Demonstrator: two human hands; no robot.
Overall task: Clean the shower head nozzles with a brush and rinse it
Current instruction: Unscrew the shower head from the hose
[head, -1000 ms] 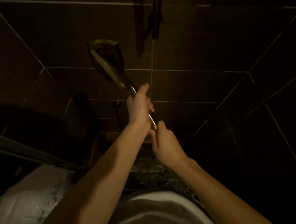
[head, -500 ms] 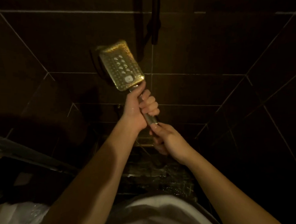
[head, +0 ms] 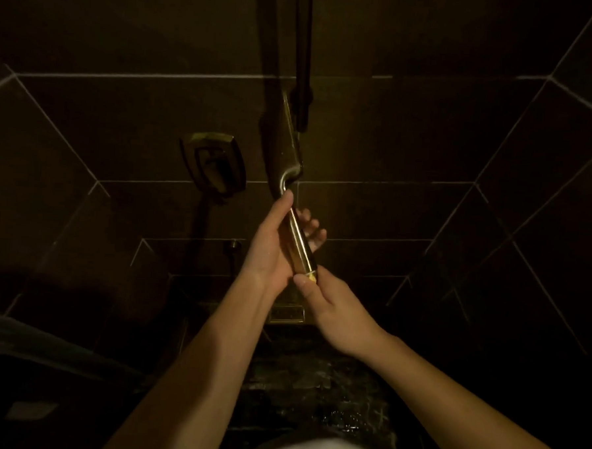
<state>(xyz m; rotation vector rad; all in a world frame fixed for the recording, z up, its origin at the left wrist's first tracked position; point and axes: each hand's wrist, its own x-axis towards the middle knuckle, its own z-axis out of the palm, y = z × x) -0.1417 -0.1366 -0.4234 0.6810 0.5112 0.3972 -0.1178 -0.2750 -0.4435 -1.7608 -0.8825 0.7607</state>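
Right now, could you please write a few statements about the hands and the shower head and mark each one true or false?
1. The left hand holds the shower head by its handle. True.
2. The nozzle face is turned toward the camera. False: the head shows edge-on, and no nozzles are visible.
3. The right hand pinches the bottom end of the handle. True.
4. A brush is pressed against the shower head. False: no brush is in view.
5. A dark vertical bar runs up the tiled wall behind the head. True.
6. Both hands hang free at the person's sides. False: both hands are on the handle.
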